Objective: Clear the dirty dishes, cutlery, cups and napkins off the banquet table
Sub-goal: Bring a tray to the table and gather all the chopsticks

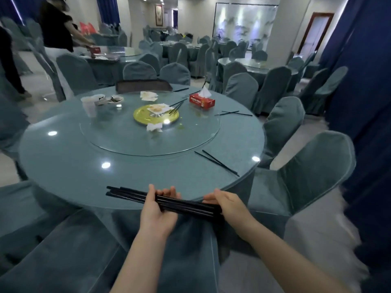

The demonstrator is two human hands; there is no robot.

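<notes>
Black chopsticks gathered at the near rim of a round banquet surface (pixel 63 166), bottom centre of the frame.

Left hand (pixel 157 212) curled round the bundle of chopsticks (pixel 131 194), right hand (pixel 227 205) pinching its right end. Best squared up, ends level and gripped firmly, before reaching further. Still to collect: loose pair (pixel 216 162) right of centre, crossed pair (pixel 233 113) further right, yellow plate (pixel 143 117) with napkin at centre, cups (pixel 88 106) and small dishes (pixel 115 99) upper left. Red tissue box (pixel 202 100) beyond.
</notes>
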